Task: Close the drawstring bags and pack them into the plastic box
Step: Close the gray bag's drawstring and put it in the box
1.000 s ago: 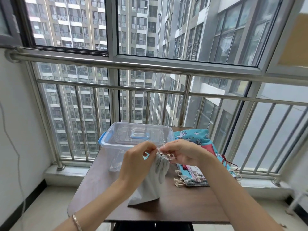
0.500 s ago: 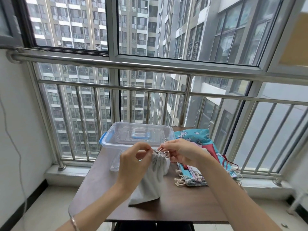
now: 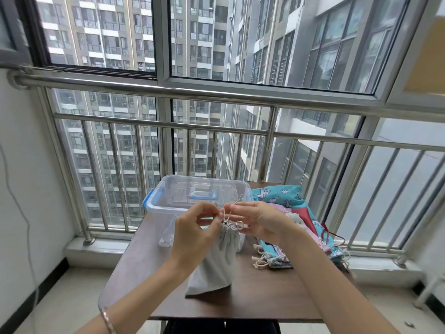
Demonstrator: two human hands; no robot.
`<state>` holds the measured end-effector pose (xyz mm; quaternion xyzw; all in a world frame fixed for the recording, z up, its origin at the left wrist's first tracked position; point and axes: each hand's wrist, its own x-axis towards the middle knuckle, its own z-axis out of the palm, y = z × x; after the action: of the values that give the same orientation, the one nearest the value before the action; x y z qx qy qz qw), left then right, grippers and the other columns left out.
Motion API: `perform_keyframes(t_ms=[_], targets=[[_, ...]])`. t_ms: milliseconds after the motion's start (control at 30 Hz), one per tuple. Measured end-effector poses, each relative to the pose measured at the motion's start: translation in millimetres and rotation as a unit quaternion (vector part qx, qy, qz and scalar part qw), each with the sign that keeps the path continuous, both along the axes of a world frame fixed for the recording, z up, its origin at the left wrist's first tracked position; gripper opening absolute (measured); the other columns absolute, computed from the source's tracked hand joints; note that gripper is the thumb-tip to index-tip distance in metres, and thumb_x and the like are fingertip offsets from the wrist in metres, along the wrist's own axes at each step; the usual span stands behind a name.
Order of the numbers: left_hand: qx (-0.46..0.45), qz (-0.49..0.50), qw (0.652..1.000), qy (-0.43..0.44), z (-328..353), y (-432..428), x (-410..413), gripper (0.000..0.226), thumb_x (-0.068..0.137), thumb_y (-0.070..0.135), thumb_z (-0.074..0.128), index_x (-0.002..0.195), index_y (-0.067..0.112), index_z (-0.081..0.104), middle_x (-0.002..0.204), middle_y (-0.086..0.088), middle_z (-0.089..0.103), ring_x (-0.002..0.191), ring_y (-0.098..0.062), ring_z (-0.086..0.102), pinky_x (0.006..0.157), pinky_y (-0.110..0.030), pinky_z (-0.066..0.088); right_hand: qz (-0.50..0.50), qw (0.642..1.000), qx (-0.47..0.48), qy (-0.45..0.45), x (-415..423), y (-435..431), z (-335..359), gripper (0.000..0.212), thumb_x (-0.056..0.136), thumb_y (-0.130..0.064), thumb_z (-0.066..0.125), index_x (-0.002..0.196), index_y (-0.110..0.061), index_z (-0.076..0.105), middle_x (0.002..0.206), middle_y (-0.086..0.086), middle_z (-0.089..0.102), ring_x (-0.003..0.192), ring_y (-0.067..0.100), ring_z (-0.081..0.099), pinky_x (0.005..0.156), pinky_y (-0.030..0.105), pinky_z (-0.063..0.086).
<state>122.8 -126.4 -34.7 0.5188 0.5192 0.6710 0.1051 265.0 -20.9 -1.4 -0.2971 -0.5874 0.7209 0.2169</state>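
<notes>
A grey drawstring bag hangs upright over the brown table, its mouth gathered tight. My left hand pinches one end of its pale cord and my right hand pinches the other, both just above the gathered mouth. Behind the hands stands the clear plastic box with blue latches, its lid on top. A pile of other drawstring bags, teal, pink and red, lies to the right of the box.
A steel railing and window run right behind the table's far edge. A white wall stands to the left. Bare table surface lies in front of the grey bag.
The bag's mouth has been drawn tighter, and the cord now stands in loops above it. Both hands have stayed close together at the cord.
</notes>
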Motion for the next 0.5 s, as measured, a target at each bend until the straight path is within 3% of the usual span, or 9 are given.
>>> perform_keyframes(t_ms=[100,267,400,500], targets=[[0.004,0.002,1.0,-0.002,-1,0,1,0.021,0.079,-0.005,0.069,0.077,0.016,0.065,0.075,0.004,0.07,0.074,-0.014,0.071,0.072,-0.025,0.057,-0.04,0.997,-0.027,0.061,-3,-2,-3,0.029,0.078,-0.014,0.069,0.105,-0.005,0.071,0.108,0.013,0.07,0.106,0.024,0.065,0.103,0.039,0.043],[0.026,0.034,0.999,-0.003,-3,-1,1,0.016,0.081,-0.001,0.07,0.082,0.014,0.068,0.076,0.006,0.072,0.075,-0.008,0.07,0.072,-0.018,0.055,-0.064,0.998,0.011,0.025,-7,-1,-2,0.013,0.087,-0.003,0.064,0.096,-0.006,0.074,0.078,0.005,0.072,0.07,0.011,0.068,0.072,0.022,0.052],[0.065,0.064,0.985,0.15,-5,5,-3,0.013,0.081,0.006,0.073,0.087,0.018,0.07,0.083,0.014,0.07,0.077,-0.001,0.066,0.072,-0.018,0.052,-0.043,0.995,0.062,-0.072,-11,2,3,0.012,0.087,0.001,0.061,0.093,0.002,0.072,0.071,0.006,0.066,0.059,0.011,0.061,0.056,0.019,0.048],[0.064,0.002,0.973,0.224,-4,11,-8,0.013,0.086,0.015,0.068,0.098,0.019,0.072,0.103,0.007,0.069,0.099,-0.005,0.064,0.085,-0.023,0.051,0.029,0.98,0.112,-0.161,-14,2,12,0.013,0.088,0.001,0.058,0.095,0.004,0.068,0.069,0.005,0.059,0.057,0.009,0.054,0.057,0.018,0.045]])
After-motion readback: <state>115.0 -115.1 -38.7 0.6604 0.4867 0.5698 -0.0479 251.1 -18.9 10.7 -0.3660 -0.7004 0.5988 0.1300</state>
